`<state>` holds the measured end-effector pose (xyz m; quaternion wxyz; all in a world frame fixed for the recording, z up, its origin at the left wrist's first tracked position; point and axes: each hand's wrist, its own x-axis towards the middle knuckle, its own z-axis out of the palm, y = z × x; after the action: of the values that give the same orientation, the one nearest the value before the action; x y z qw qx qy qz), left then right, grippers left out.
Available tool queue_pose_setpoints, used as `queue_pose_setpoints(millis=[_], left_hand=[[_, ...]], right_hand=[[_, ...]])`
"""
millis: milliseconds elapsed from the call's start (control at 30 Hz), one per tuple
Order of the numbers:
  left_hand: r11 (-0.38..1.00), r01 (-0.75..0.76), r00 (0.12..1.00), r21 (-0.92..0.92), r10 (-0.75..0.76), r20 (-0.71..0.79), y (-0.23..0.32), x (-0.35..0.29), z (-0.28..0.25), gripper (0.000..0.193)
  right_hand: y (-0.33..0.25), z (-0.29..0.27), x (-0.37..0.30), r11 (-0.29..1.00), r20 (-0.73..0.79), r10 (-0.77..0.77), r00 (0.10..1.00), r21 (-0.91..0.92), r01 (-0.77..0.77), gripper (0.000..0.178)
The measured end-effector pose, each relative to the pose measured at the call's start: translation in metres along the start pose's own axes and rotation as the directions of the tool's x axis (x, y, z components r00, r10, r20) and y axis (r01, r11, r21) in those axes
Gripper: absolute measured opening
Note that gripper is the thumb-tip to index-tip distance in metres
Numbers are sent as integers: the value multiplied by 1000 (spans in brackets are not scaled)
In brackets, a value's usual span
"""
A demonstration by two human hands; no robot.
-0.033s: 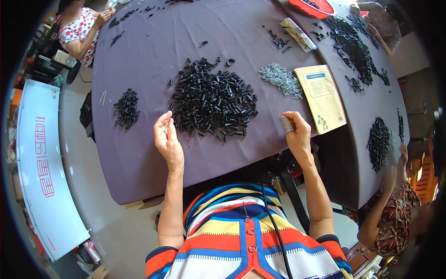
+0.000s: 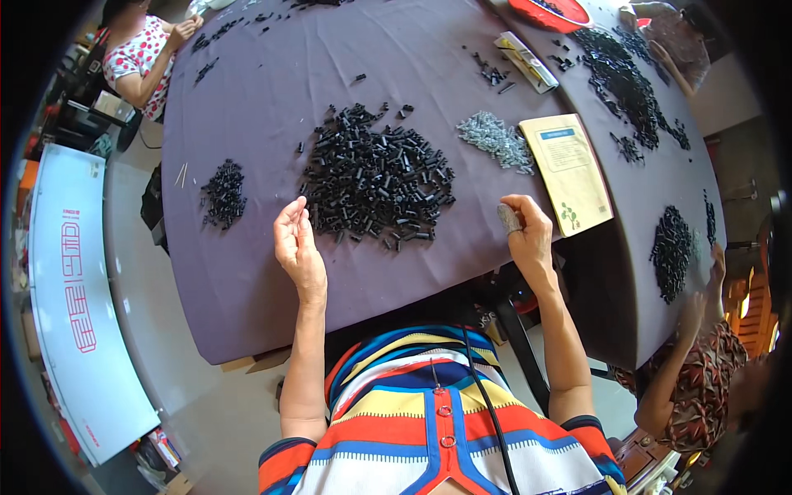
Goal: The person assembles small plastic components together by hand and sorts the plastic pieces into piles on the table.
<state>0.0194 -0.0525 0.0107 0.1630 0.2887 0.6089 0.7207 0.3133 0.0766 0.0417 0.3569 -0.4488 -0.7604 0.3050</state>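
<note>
My left hand (image 2: 299, 252) is raised at the near left of a large heap of small black tube-shaped pieces (image 2: 375, 177). Its fingers are stretched upward, the thumb close beside them, and I see nothing held. On the heap's right, at the table edge, my right hand (image 2: 530, 235) has its fingers loosely curled in. A grey cover (image 2: 509, 219) wraps its thumb, and no piece shows in this hand. Beyond it lies a smaller pile of clear greyish pieces (image 2: 497, 140), beside a yellow printed packet (image 2: 568, 175).
A purple-grey cloth covers the table (image 2: 239, 289). A small black pile (image 2: 223, 194) and thin sticks (image 2: 183, 173) lie left. A shallow box (image 2: 526, 62) and red basin (image 2: 551, 14) are at the far right. Co-workers sit around, near more black piles (image 2: 672, 252). A black cable (image 2: 492, 404) crosses my striped shirt.
</note>
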Motion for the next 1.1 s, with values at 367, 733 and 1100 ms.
queue_pose_setpoints(millis=[367, 733, 1100], left_hand=[[989, -112, 987, 101, 122, -106, 12, -14, -25, 18], [998, -8, 996, 64, 14, -86, 3, -38, -36, 16], [996, 4, 997, 89, 3, -79, 2, -39, -38, 15]], right_hand=[[29, -12, 30, 913, -96, -69, 993, -407, 24, 26], [30, -11, 47, 822, 49, 82, 995, -568, -40, 23], [30, -18, 56, 881, 175, 96, 980, -473, -1, 12]])
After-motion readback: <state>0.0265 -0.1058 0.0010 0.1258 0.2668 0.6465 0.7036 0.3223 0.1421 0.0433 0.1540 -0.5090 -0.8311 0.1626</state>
